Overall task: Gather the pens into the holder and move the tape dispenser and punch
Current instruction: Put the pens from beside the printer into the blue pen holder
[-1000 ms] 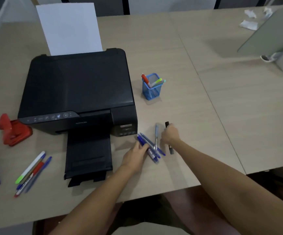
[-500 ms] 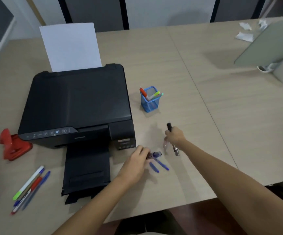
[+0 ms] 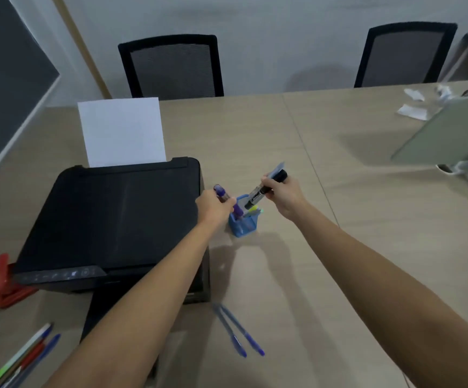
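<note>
Both hands put pens into the blue holder (image 3: 243, 224)

The left hand (image 3: 213, 206) grips purple pens (image 3: 228, 202) above the holder; the right hand (image 3: 284, 196) is closed around a black marker (image 3: 266, 189) there.

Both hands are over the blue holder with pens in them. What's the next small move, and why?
Probably lower and let go: the left hand has purple pens angled into the blue holder, and the right hand holds a black marker tip-down just above its rim. Two blue pens lie on the table.
</note>
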Tool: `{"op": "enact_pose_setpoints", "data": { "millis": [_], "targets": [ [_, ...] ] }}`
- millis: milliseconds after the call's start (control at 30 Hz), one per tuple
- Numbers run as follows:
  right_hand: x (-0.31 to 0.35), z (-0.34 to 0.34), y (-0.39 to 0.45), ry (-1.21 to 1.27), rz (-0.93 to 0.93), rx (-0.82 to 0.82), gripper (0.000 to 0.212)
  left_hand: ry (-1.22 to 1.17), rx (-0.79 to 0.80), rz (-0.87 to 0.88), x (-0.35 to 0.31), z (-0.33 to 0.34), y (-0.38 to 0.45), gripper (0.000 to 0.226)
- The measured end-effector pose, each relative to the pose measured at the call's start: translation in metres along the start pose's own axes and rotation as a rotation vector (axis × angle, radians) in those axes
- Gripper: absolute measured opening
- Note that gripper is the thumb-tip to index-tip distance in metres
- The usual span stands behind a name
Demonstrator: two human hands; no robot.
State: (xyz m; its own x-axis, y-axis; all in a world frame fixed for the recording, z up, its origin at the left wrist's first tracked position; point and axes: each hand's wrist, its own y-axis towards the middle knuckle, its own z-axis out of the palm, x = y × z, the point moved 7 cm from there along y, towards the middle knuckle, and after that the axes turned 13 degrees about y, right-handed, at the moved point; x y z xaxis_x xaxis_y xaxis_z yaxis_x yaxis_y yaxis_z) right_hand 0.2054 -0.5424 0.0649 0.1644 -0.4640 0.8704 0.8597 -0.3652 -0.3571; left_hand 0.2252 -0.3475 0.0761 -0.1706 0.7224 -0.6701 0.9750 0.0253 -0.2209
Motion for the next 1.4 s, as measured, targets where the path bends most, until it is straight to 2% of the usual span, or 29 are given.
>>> {"op": "enact_pose_setpoints", "data": {
  "millis": [100,267,400,467,567,633,733,800,900,1000,1067,1133,1233,1400],
  "targets": [
    [-0.014,0.008,0.019,-0.109,-0.038,0.005,0.005,0.097,0.06,-0.068,0.004,0.024,0.016,0.013],
    [-0.032,0.015,0.04,-0.533,-0.134,0.068,0.016,0.207,0.099,-0.122,0.008,0.042,0.027,0.013],
    [-0.042,0.019,0.046,-0.846,-0.171,0.151,0.017,0.231,0.103,-0.154,0.013,0.051,0.032,0.023],
    [-0.045,0.016,0.049,-0.88,-0.15,0.155,0.017,0.239,0.115,-0.161,0.013,0.054,0.034,0.026],
    [-0.047,0.012,0.052,-0.856,-0.103,0.166,0.017,0.24,0.136,-0.159,0.012,0.053,0.031,0.009],
    [-0.044,0.009,0.051,-0.819,-0.092,0.169,0.023,0.25,0.138,-0.146,0.009,0.049,0.028,0.011],
    [-0.026,-0.003,0.035,-0.738,-0.138,0.112,0.04,0.36,0.086,-0.033,-0.004,0.03,0.015,0.043],
    [-0.012,-0.02,0.015,-0.647,-0.224,-0.009,0.041,0.373,0.025,0.121,-0.016,0.012,-0.005,0.039],
    [-0.02,-0.057,-0.038,-0.615,-0.309,-0.142,0.021,0.268,0.043,0.426,-0.017,-0.004,-0.06,0.019],
    [-0.072,-0.087,-0.091,-0.827,-0.149,-0.028,0.007,0.344,0.328,0.639,0.019,0.015,-0.124,0.009],
    [-0.114,-0.097,-0.122,-0.962,0.014,0.09,0.008,0.496,0.53,0.665,0.061,0.043,-0.152,0.012],
    [-0.146,-0.102,-0.146,-1.033,0.113,0.14,0.01,0.652,0.646,0.608,0.106,0.069,-0.163,0.021],
    [-0.176,-0.096,-0.173,-1.093,0.18,0.143,0.015,0.714,0.686,0.52,0.149,0.09,-0.167,0.027],
    [-0.213,-0.085,-0.204,-1.152,0.283,0.095,0.026,0.772,0.612,0.593,0.169,0.101,-0.174,0.018]
  ]
}}
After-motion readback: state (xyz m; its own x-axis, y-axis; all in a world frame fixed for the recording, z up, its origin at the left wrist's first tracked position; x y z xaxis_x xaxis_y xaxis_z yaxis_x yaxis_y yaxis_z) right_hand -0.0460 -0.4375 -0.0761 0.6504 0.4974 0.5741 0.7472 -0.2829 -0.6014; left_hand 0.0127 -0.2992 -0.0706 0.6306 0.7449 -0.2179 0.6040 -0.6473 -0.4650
